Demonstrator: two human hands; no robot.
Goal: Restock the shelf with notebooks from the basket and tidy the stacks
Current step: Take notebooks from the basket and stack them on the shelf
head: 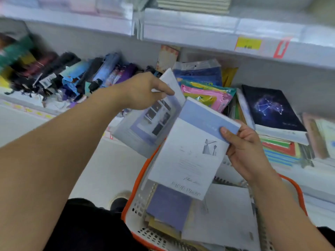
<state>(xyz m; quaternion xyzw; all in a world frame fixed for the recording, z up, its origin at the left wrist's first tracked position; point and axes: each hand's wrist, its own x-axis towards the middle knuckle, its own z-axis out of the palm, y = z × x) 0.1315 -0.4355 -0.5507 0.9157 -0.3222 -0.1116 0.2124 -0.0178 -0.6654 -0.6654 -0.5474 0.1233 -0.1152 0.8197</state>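
Shelf: the lower shelf (282,171) carries notebook stacks at its right end and folded umbrellas (76,73) along its left part; packets in pink, green and blue plastic (204,87) lie between them, toward the back.
Basket: white with an orange rim (143,180), below the front edge of the shelf, holding more notebooks, a purple-covered one (170,205) near its left wall.
Right-hand notebook: pale blue and white (190,151), held tilted above the basket; the right hand (248,151) grips its right edge, thumb on the blue band of the cover, fingers curled behind.
Left-hand notebook: greyish, in clear wrap (154,115), held above the basket's far left corner; the left hand (143,91) pinches its upper edge, thumb on the front, fingers behind.
Dark notebook: a star constellation on its cover (270,107), topping the stack at the shelf's right end.
Writing: cursive lines on the white cover, too blurred to read; a yellow price tag (248,44) on the upper shelf edge, digits unclear.
Arms: both bare forearms reach forward, the left stretched long, wrist turned inward; the right shorter, wrist bent upward.
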